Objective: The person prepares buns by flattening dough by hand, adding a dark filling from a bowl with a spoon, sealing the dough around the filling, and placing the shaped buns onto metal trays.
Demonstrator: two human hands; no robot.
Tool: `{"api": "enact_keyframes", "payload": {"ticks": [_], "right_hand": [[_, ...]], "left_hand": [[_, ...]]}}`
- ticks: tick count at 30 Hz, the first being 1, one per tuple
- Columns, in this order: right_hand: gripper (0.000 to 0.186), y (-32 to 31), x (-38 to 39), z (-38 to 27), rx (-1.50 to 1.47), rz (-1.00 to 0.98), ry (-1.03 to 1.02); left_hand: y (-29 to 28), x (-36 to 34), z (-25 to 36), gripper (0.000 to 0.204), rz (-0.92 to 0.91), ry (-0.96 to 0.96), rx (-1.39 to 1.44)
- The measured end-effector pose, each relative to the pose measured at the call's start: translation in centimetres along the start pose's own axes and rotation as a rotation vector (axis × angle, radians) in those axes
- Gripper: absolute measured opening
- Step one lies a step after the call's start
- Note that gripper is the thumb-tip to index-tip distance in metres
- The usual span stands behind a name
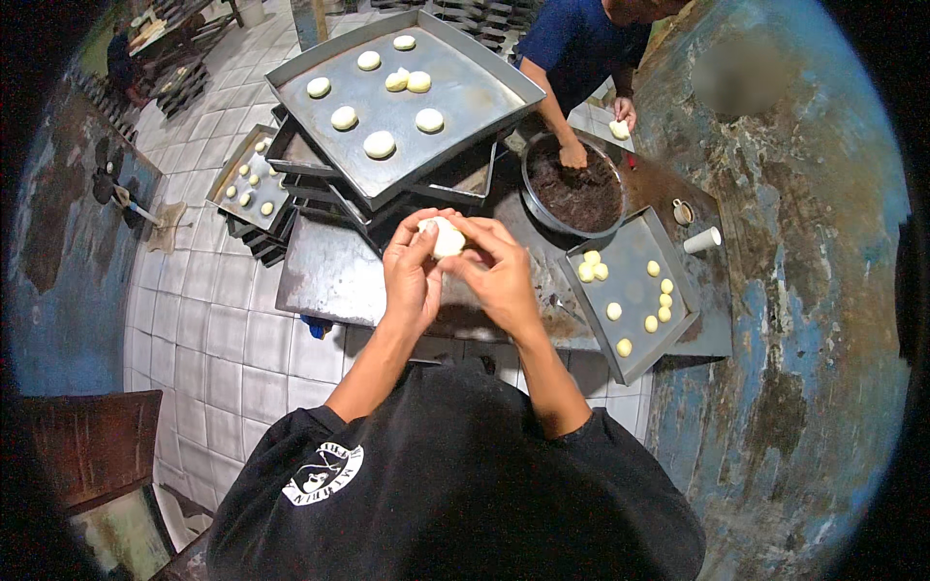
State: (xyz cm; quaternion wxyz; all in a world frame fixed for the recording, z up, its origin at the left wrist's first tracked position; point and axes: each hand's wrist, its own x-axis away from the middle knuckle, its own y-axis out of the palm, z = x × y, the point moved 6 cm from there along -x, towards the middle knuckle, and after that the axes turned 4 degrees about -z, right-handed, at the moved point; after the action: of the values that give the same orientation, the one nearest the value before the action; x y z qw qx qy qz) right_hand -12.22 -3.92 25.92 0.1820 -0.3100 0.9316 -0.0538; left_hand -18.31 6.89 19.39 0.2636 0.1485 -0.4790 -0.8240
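Note:
In front of my chest, both hands hold a pale, roundish dough piece (447, 238). My left hand (411, 276) is closed around its left side, thumb across the front. The fingers of my right hand (499, 279) curl over its right side. Just beyond my hands, a metal baking tray (455, 73) tops a stack and bears several spaced dough balls (380, 144). To the right, a second metal tray (635, 286) holds several smaller dough balls (614, 311), some touching each other.
Across the table (334, 271), a person in a dark blue shirt (581, 48) has one hand (573, 155) in a bowl (532, 198) of dark crumbly filling (576, 198). The other holds dough (619, 129). A white cup (702, 240) lies at right. Another tray stack (232, 203) stands left.

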Motion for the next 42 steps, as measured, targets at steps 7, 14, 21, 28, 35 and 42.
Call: {"api": "enact_keyframes", "payload": {"ticks": [7, 14, 21, 28, 35, 42], "right_hand": [[0.012, -3.9, -0.6, -1.1, 0.250, 0.046, -0.091], [0.015, -8.5, 0.4, 3.8, -0.271, -0.094, 0.208], [0.027, -11.7, 3.5, 2.5, 0.213, 0.008, -0.202], [0.014, -16.5, 2.9, 4.8, -0.083, 0.115, 0.036], [0.025, -15.0, 3.4, 5.2, 0.072, 0.033, 0.036], [0.020, -12.7, 1.0, 5.0, -0.128, -0.085, -0.009]], "left_hand": [[4.1, 0.4, -1.0, 0.041, -0.243, 0.032, -0.302], [7.9, 1.6, -4.2, 0.033, -0.302, -0.049, -0.248], [5.0, 3.0, -10.7, 0.030, 0.134, -0.271, -0.224], [8.7, 3.9, -14.6, 0.029, 0.053, -0.047, -0.285], [6.7, 2.6, -15.7, 0.022, 0.237, 0.146, -0.254], [6.8, 0.3, -11.5, 0.027, 0.324, 0.088, -0.448]]}}
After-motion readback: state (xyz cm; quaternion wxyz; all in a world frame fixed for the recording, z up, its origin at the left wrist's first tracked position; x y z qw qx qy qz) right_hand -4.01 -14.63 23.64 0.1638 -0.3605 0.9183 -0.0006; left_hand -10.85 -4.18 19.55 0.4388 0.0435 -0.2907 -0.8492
